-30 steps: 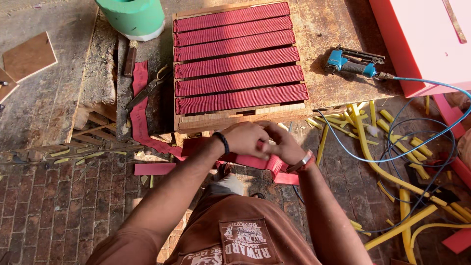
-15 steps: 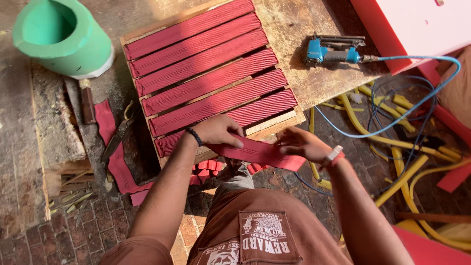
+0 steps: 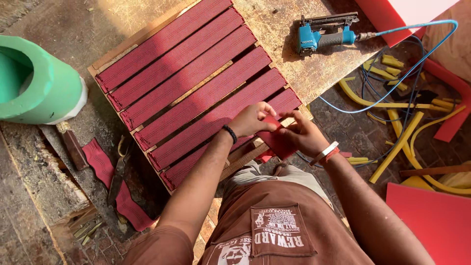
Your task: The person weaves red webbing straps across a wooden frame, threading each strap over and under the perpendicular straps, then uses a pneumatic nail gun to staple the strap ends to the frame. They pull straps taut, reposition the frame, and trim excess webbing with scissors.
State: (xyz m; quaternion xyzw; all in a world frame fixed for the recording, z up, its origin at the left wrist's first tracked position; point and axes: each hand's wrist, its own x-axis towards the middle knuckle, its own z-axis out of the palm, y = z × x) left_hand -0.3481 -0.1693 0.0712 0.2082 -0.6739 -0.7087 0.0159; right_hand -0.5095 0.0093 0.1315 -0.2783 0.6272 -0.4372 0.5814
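left hand (image 3: pixel 252 119) curled, palm down | right hand (image 3: pixel 303 136) pinching (wristband on) | hands touching

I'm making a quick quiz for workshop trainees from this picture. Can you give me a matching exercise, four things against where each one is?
Things:
1. blue staple gun
2. green tub
3. red strip
4. yellow offcuts

Places:
a. on the floor to the right of the bench
b. held in both hands at the frame's near corner
c. at the far left of the bench
d. at the bench's far end, air hose attached

Pairs: 1-d, 2-c, 3-b, 4-a
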